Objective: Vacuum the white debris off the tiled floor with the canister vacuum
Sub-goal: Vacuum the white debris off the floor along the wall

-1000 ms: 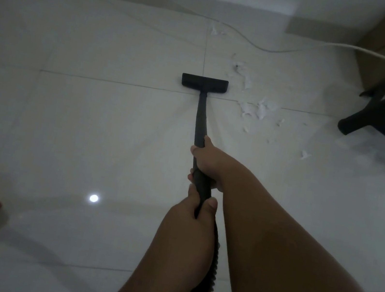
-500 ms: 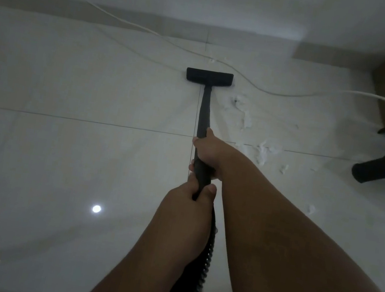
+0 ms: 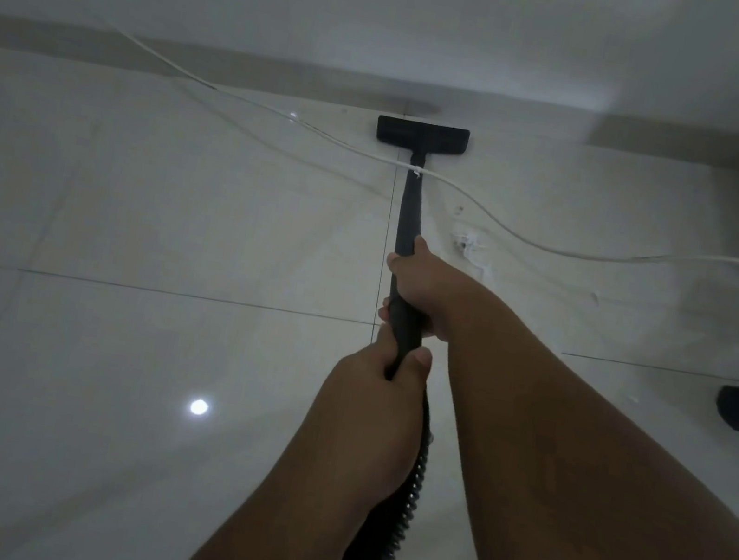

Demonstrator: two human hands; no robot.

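Sweep stroke in hand. Both hands are clamped on the black wand (image 3: 411, 208): right hand (image 3: 420, 283) fwd, left hand (image 3: 378, 379) just behind, at the hose (image 3: 403, 505) end. Floor head (image 3: 422, 135) is far ahead of the grip, by the wall base. White debris (image 3: 469, 242) lies just ahead-right of the right hand, untouched. White cable (image 3: 558, 250) crosses the wand ahead of the grip. Next, prob.: pull back, swing head right onto debris w/o snagging cable.

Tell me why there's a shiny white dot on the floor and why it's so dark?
Head view: the dot is glare from a light, mirrored by the glossy tiled floor; the room is dimly lit, so the vacuum wand shows little detail.
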